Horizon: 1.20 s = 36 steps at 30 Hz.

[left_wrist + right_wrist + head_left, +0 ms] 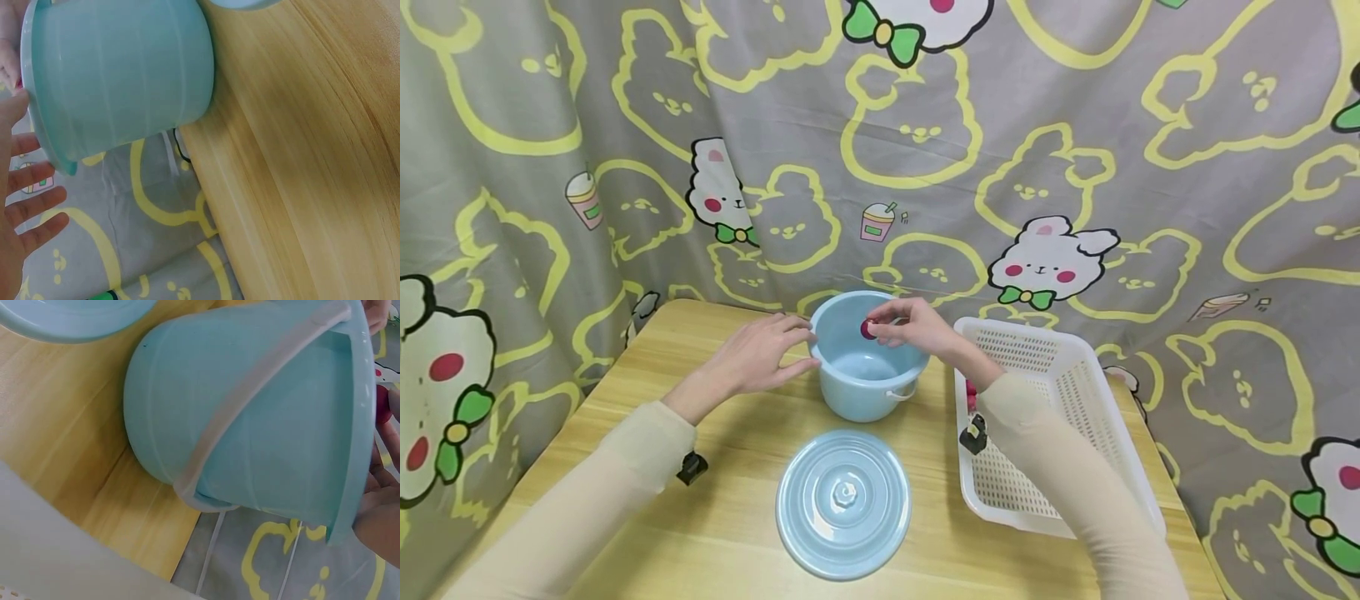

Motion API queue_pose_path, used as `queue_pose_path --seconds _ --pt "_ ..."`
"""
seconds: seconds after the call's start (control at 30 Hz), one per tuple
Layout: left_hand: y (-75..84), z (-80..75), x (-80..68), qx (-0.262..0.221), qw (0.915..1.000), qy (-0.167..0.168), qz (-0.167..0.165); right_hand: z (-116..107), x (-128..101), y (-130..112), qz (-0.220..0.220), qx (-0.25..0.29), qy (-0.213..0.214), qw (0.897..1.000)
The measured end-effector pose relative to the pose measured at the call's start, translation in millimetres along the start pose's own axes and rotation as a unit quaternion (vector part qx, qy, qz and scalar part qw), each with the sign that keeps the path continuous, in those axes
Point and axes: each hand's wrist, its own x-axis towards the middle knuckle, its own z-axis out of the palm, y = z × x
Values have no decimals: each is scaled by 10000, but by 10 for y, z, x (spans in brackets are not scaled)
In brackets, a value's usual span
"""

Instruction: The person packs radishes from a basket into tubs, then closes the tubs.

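My left hand lies on the wooden bench, fingers straight and relaxed, their tips touching the left side of the light blue bucket; it holds nothing. In the left wrist view those fingers sit spread just beside the bucket's rim. The bucket stands upright near the back edge of the bench, its white handle hanging down against the outer wall. Over the bucket's open mouth, my right hand pinches a small dark red round piece between fingertips and thumb, just inside the rim line. The bucket's round blue lid lies flat on the bench in front of it, apart from it. To the right, a white perforated basket rests on the bench under my right forearm, with something pink just visible inside it beside my sleeve.
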Motion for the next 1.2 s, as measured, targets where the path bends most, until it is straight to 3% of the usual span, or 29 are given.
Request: queue_pose_path --seconds 0.57,1.2 --pt "-11 14 -10 16 10000 8 -3 142 109 28 7 -489 -223 9986" --pt "-5 3 -7 54 10000 13 43 48 -39 -77 -254 173 -88 9995"
